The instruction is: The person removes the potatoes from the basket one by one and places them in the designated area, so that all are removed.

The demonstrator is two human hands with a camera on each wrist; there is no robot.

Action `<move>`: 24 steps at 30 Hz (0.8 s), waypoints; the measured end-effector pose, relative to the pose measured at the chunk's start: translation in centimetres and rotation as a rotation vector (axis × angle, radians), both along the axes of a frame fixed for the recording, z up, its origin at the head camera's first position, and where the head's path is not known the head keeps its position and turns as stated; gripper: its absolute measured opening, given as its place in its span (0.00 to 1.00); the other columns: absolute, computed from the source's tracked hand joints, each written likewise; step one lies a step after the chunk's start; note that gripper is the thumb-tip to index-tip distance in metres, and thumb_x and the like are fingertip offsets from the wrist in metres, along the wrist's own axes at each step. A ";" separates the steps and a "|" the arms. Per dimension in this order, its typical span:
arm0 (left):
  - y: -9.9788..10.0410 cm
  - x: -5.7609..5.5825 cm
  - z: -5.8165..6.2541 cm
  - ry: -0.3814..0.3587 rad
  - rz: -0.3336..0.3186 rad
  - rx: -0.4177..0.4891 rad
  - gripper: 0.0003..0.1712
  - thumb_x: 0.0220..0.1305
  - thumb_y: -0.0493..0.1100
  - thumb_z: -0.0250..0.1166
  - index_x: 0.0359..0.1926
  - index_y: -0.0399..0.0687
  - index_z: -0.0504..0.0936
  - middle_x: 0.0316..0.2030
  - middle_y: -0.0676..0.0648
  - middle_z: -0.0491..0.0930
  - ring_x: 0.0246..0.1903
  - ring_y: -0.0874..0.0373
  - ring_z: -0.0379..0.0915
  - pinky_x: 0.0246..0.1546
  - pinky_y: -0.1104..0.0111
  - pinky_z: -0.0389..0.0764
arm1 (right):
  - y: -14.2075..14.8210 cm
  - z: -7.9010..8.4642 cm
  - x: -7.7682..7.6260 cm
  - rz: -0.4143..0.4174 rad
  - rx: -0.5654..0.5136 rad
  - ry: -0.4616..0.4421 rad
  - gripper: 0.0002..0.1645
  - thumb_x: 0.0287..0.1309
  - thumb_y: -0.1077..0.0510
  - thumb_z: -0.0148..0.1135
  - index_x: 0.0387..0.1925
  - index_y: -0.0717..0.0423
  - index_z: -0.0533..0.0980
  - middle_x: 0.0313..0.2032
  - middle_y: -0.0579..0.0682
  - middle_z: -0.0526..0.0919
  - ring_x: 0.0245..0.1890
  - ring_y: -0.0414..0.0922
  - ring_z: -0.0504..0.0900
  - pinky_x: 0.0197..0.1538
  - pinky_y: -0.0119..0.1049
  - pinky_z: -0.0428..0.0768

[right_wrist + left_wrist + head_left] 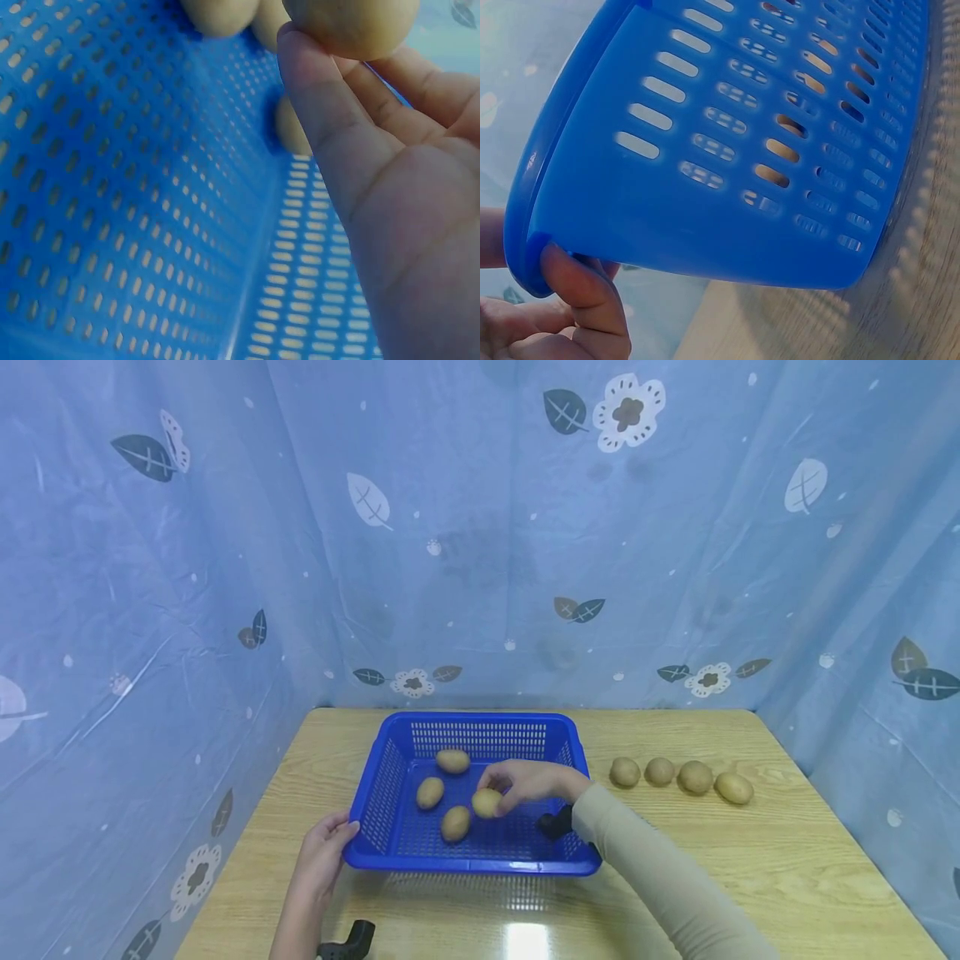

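Observation:
A blue plastic basket [480, 865] with slotted walls stands on the wooden table. My left hand [324, 852] grips its rim at the front left corner; the left wrist view shows the thumb [585, 292] against the rim's edge. Inside the basket, my right hand [525, 783] holds a potato [487, 803] between thumb and fingers. That same potato [356, 26] shows at the top of the right wrist view. Three other potatoes lie in the basket: one at the back [453, 761], one at the left [430, 793] and one near the front [456, 823].
Several potatoes [695, 777] sit in a row on the wooden table [795, 860], to the right of the basket. A blue patterned curtain [480, 568] hangs behind the table and along both sides.

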State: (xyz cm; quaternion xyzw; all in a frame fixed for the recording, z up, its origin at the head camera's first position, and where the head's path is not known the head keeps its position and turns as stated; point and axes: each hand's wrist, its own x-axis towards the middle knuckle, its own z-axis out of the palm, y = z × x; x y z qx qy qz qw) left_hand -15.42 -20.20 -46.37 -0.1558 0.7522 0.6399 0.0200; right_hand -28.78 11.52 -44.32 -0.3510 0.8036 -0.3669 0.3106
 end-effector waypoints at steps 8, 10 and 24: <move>0.1 0.1 0.1 -0.003 0.002 -0.003 0.26 0.72 0.43 0.50 0.63 0.29 0.62 0.54 0.34 0.74 0.49 0.57 0.76 0.47 0.75 0.80 | 2.0 1.5 -0.3 -0.055 -0.069 0.032 0.23 0.51 0.56 0.66 0.51 0.48 0.76 0.48 0.44 0.80 0.54 0.45 0.75 0.56 0.41 0.75; 0.1 0.1 0.1 -0.002 0.004 -0.002 0.25 0.72 0.42 0.49 0.62 0.29 0.63 0.54 0.34 0.74 0.48 0.58 0.76 0.47 0.76 0.80 | 2.5 1.9 -0.3 -0.070 -0.105 0.012 0.23 0.52 0.56 0.66 0.52 0.51 0.75 0.48 0.46 0.80 0.55 0.47 0.75 0.55 0.41 0.77; 0.0 0.0 0.0 0.003 0.003 -0.001 0.26 0.71 0.43 0.50 0.63 0.28 0.62 0.54 0.33 0.74 0.48 0.58 0.76 0.47 0.76 0.80 | 7.1 3.2 -0.1 -0.237 -0.267 -0.021 0.28 0.57 0.56 0.64 0.59 0.54 0.71 0.53 0.52 0.77 0.52 0.45 0.76 0.54 0.40 0.76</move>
